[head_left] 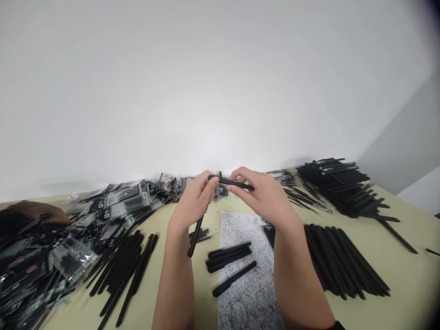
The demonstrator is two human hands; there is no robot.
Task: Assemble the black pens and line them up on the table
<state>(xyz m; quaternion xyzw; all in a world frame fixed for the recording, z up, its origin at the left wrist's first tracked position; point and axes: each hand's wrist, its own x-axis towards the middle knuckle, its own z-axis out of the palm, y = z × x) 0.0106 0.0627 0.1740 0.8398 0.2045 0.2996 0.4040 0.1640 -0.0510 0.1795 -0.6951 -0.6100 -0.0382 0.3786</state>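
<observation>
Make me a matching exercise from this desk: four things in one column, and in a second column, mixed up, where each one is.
Things:
1. Plastic packets
2. Grey patterned sheet
3. Single black pen
4. Row of pens

Places:
A. Lying across the sheet's edge
B. Heaped at the left of the table
C. Side by side at the table's right
D. Flat in the table's middle

Pairs: 1-B, 2-D, 3-A, 4-C

The left hand (192,197) and right hand (261,195) pinch a black pen (232,183) crosswise between their fingers (237,176), while a second black pen (195,236) juts down from under the left hand. Below them, more black pens (228,256) lie on a grey patterned sheet (240,293). Plastic-bagged pens (117,206) heap toward the worktop's (412,284) left side, and loose black pens (343,261) lie in dense rows toward its right.
</observation>
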